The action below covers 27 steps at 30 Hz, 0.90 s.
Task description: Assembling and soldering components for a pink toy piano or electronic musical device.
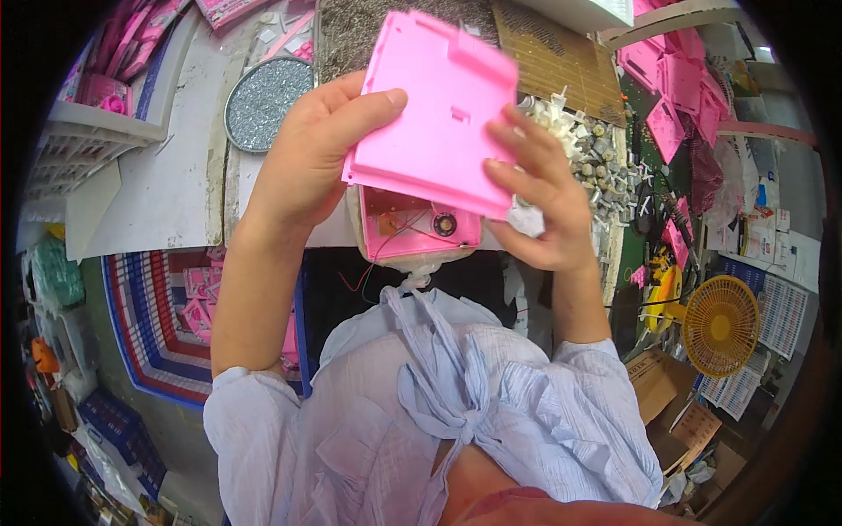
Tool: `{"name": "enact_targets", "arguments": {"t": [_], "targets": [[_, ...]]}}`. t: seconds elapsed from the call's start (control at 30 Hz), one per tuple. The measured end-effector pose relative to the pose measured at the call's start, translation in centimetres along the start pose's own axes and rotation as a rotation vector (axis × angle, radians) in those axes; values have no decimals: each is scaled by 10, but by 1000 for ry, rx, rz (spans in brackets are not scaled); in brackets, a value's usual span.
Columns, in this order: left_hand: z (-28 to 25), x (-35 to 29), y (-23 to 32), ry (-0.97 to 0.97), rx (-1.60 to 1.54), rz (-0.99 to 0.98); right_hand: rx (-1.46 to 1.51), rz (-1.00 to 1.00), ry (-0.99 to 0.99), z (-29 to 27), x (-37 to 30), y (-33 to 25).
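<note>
A flat pink plastic panel (421, 131) with a raised edge and a small slot is up in front of me, tilted, above the bench. My left hand (338, 131) grips its left side, thumb on the face and the other fingers behind. At its right edge is my right hand (544, 188), slightly blurred, fingers spread along the rim; whether they press on it I cannot tell. Below the panel, at the bench's near edge, lies an open pink plastic housing (381, 237) with thin wires and a round black part (445, 224) inside. The panel hides the housing's far part.
A round tray of small metal screws (270, 103) stands on the bench at left. Right of my hands are heaped small motors (601, 167) and white plastic parts (554, 118). A striped basket (149, 324) with pink pieces sits below left; a yellow fan (720, 326) stands at right.
</note>
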<state>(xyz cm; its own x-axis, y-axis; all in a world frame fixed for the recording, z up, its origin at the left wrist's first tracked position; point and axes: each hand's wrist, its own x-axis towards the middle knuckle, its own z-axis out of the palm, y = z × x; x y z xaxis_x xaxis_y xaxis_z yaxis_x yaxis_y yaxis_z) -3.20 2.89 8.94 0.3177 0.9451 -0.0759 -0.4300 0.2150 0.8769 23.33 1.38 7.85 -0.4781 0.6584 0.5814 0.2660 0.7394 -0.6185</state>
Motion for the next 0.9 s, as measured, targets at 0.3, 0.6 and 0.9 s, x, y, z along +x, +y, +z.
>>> {"name": "enact_targets", "arguments": {"t": [0.3, 0.6, 0.9], "targets": [[2, 21, 6, 5, 140, 12, 820, 638, 265, -7, 4, 39], [-33, -5, -69, 110, 1152, 534, 989, 558, 508, -39, -53, 48], [-26, 8, -77, 133, 1225, 503, 1068, 548, 508, -61, -105, 57]]}}
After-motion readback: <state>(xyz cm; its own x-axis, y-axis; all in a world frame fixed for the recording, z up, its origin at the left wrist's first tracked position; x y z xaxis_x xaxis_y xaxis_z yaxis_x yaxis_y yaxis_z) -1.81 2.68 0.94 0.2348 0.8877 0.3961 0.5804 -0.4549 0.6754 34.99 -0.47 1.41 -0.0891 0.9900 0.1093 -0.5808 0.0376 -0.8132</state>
